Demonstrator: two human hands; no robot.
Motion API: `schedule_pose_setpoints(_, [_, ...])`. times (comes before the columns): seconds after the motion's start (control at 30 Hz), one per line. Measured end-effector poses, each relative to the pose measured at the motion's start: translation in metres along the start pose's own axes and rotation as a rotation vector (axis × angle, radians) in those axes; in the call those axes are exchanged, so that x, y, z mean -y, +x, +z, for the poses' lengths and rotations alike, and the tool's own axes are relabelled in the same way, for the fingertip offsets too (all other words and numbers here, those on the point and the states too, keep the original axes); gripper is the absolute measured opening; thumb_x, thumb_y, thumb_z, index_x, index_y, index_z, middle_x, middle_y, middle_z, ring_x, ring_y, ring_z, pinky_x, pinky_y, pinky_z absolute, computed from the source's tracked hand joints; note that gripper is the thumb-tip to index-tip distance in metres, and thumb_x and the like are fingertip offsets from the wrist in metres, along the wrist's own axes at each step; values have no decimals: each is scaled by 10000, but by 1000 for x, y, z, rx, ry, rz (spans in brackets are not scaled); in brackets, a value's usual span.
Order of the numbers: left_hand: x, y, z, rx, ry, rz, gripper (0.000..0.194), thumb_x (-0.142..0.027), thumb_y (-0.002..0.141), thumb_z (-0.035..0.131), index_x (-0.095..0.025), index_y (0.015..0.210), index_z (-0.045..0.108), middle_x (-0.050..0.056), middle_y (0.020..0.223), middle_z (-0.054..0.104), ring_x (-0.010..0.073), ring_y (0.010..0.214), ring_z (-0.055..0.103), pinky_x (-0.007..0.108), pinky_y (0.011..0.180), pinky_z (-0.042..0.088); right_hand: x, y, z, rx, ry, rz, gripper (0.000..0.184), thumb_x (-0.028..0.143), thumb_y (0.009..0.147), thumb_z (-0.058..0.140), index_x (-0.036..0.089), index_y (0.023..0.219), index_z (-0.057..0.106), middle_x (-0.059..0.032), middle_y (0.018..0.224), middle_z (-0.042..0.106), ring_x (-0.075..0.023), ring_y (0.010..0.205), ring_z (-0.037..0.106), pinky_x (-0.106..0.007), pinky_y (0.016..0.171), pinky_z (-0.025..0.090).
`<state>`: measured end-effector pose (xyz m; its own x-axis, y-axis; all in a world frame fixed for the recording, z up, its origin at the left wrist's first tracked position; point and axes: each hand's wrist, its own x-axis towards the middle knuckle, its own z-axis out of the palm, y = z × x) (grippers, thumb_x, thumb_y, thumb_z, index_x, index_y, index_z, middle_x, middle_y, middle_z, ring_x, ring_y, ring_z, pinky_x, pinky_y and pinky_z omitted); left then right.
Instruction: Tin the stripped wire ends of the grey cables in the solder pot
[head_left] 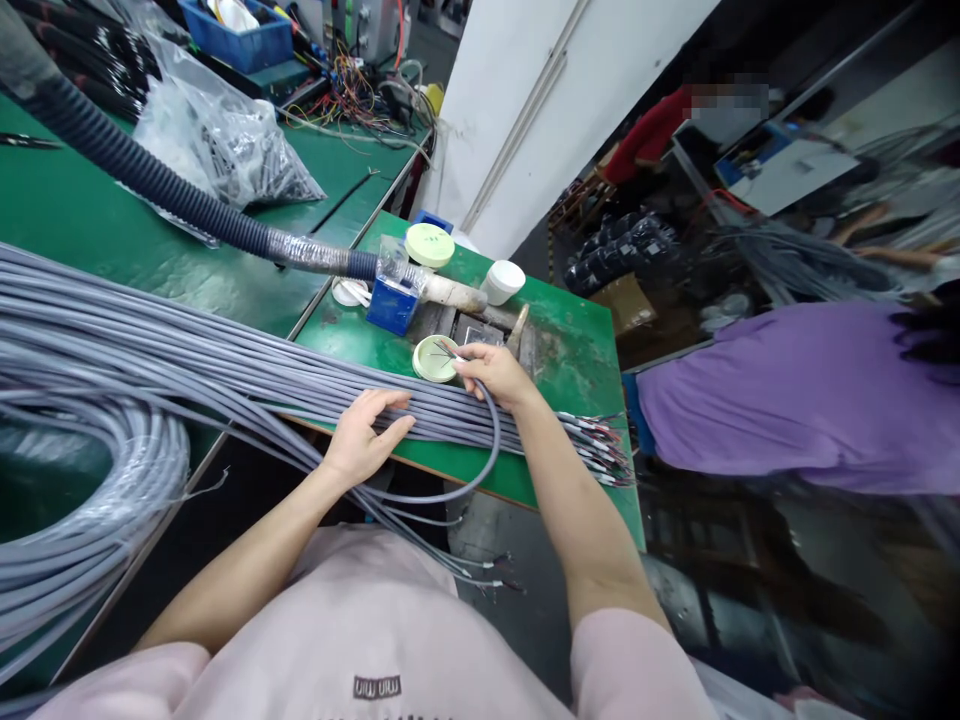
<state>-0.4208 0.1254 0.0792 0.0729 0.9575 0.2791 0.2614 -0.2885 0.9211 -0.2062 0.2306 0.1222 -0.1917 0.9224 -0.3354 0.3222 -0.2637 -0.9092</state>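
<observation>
A long bundle of grey cables (247,350) runs across the green bench, its stripped wire ends (600,450) lying at the right edge. On top of this bundle rests my left hand (364,435), thumb and fingers apart. Pinched in my right hand (491,375) is the end of one grey cable (495,440), which loops down and back toward my body. Its thin bare wires point left over a small round pale-green dish (433,358). Whether the tips touch the dish's contents I cannot tell. A few other cable ends (480,578) hang off the front edge.
A ribbed black hose (165,180) arches in from the left, its pale nozzle (454,293) behind my right hand. Nearby stand a blue box (393,308), a white cup (504,282) and a yellow-green lid (430,244). Coiled cable (150,480) lies left. A person in purple (780,390) is right.
</observation>
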Motion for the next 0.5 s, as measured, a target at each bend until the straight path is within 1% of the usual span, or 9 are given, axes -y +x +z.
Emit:
schedule_pose_setpoints(0.1, [0,0,0,6,10,0,232,-317,837,630,-208,1040,664,64,979,702,205,931,633,342,885,470,3,-2,-2,-5,-14,-10,441,343,606,751,109,960,630,50,399,551,-57,282,388,-167,296,260])
schedule_pose_setpoints(0.2, [0,1,-1,15,21,2,230,-316,840,628,-207,1039,663,64,977,705,207,937,632,350,896,463,5,-7,-13,-32,3,-52,446,352,614,744,117,978,637,45,420,566,-63,289,410,-167,300,275])
schedule_pose_setpoints(0.33, [-1,1,-3,38,29,-4,236,-313,841,626,-213,1051,664,65,985,705,213,954,622,361,899,460,5,-7,-37,-188,17,-97,460,355,594,761,116,965,631,43,423,570,-68,288,423,-166,296,273])
schedule_pose_setpoints(0.43, [-1,2,-3,46,30,9,230,-320,847,620,-211,1044,666,69,988,706,214,950,618,359,890,463,-2,0,-52,-285,9,-77,465,346,590,776,111,960,622,46,410,564,-74,287,431,-164,292,279])
schedule_pose_setpoints(0.5, [0,2,-3,50,38,21,229,-330,849,619,-208,1038,665,68,985,707,213,943,619,355,884,464,-7,7,-57,-317,-1,-49,453,334,607,777,110,967,618,51,405,561,-75,289,438,-163,295,295])
